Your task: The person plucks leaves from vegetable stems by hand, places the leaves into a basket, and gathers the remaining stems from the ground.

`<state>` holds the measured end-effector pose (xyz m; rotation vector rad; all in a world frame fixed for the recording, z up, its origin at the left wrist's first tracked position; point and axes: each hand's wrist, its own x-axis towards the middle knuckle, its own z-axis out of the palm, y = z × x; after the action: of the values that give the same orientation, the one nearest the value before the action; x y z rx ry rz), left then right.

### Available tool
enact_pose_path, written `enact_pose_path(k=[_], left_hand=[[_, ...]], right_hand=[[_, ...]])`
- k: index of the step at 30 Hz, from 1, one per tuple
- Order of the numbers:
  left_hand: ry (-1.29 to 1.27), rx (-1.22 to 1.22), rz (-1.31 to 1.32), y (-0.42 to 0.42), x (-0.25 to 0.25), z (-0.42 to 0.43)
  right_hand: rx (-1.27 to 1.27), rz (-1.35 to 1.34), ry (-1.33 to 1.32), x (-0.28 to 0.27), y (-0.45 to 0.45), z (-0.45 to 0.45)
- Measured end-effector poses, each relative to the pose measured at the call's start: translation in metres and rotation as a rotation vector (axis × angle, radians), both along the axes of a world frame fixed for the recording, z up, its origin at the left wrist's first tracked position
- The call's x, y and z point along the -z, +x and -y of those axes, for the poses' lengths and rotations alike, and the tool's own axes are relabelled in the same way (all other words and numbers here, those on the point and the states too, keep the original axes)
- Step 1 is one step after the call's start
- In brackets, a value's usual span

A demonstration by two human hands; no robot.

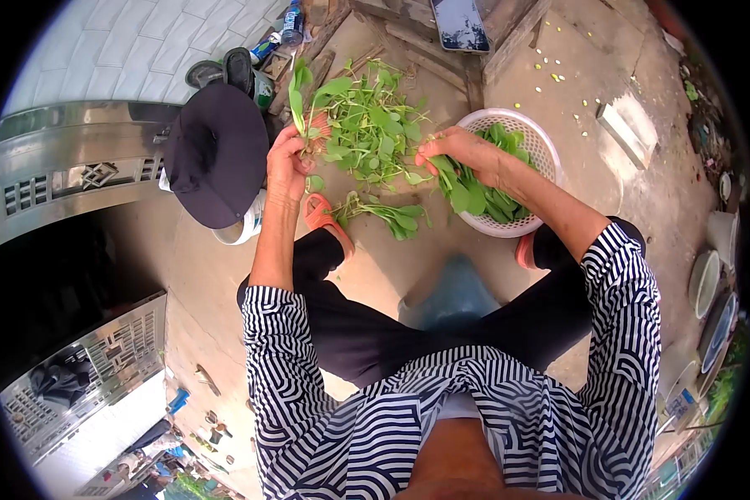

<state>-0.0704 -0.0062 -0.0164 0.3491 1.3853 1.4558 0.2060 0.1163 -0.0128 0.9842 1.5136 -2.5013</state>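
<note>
My left hand [288, 165] is closed on the stem end of a leafy green sprig [298, 104], whose broad leaves point up. In my right hand [457, 152], closed fingers pinch a bunch of green leaves [461, 187] hanging down at the left rim of a pinkish-white basket [547, 152]. More leaves lie inside the basket. Between my hands, on the ground, spreads a loose pile of leafy greens [377, 125]. A smaller bundle of greens [385, 213] lies nearer to me, beside my orange sandal.
A dark hat [217, 156] rests over a white bucket [252, 218] at the left. Wooden beams [417, 46] and a phone [460, 25] are beyond the pile. A pale block [625, 133] lies right of the basket. Blue-grey seat [454, 296] beneath me.
</note>
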Motion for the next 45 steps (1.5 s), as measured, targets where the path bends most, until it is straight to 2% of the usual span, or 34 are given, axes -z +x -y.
enact_pose_path(k=[4, 7, 10, 12, 13, 15, 17, 20, 21, 23, 24, 26, 29, 31, 36, 38, 39, 41, 42, 44, 45], left_hand=[[-0.041, -0.145, 0.093, 0.026, -0.024, -0.005], [-0.088, -0.17, 0.016, 0.027, -0.018, -0.007], [-0.017, -0.084, -0.001, 0.031, -0.016, -0.009], [-0.117, -0.117, -0.2, 0.041, -0.018, -0.013], [-0.12, -0.113, -0.19, 0.04, -0.015, -0.012], [-0.092, 0.023, -0.332, 0.039, -0.008, -0.011], [-0.071, 0.097, -0.35, 0.039, -0.007, -0.009], [-0.073, 0.248, -0.377, 0.047, -0.015, -0.005], [-0.102, 0.32, -0.383, 0.051, -0.015, -0.004], [-0.105, 0.386, -0.363, 0.052, -0.013, -0.002], [-0.148, 0.445, -0.385, 0.055, -0.019, -0.002], [-0.206, 0.548, -0.422, 0.058, -0.025, -0.002], [-0.215, 0.567, -0.39, 0.065, -0.028, -0.004], [-0.222, 0.571, -0.417, 0.065, -0.029, -0.006], [-0.194, 0.553, -0.408, 0.067, -0.028, -0.007], [-0.153, 0.577, -0.615, 0.073, -0.032, -0.008], [-0.155, 0.577, -0.613, 0.073, -0.031, -0.008], [-0.166, 0.685, -0.96, 0.073, -0.028, -0.007], [-0.172, 0.681, -0.955, 0.072, -0.027, -0.006], [-0.16, 0.804, -0.973, 0.071, -0.024, -0.004], [-0.163, 0.801, -0.97, 0.071, -0.025, -0.004]], right_hand=[[0.01, 0.02, 0.004, 0.003, 0.001, 0.001], [0.043, -0.003, -0.001, 0.005, 0.0, 0.001], [0.046, 0.04, -0.022, 0.003, -0.003, 0.0], [0.094, 0.119, -0.02, -0.002, -0.003, -0.003], [0.098, 0.129, -0.022, -0.005, -0.002, -0.006], [0.131, 0.035, 0.007, -0.013, -0.001, -0.016], [0.151, 0.03, 0.053, -0.019, -0.003, -0.024], [0.197, -0.115, 0.144, -0.026, -0.002, -0.035], [0.206, -0.103, 0.143, -0.025, -0.001, -0.04], [0.26, -0.274, 0.055, -0.025, -0.001, -0.046], [0.254, -0.287, 0.18, -0.034, -0.001, -0.044], [0.194, -0.263, 0.241, -0.038, -0.001, -0.038], [0.092, -0.212, 0.328, -0.025, -0.003, -0.026], [-0.082, -0.146, 0.235, -0.016, -0.004, -0.019], [-0.073, -0.058, 0.138, -0.018, -0.006, -0.007], [-0.26, 0.018, 0.3, -0.011, -0.005, -0.009], [-0.261, 0.018, 0.297, -0.013, -0.005, -0.008], [-0.44, 0.137, 0.668, -0.018, -0.005, -0.007], [-0.447, 0.136, 0.663, -0.015, -0.005, -0.007], [-0.495, 0.006, 0.973, -0.004, -0.002, -0.009], [-0.5, 0.005, 0.971, 0.002, -0.001, -0.007]])
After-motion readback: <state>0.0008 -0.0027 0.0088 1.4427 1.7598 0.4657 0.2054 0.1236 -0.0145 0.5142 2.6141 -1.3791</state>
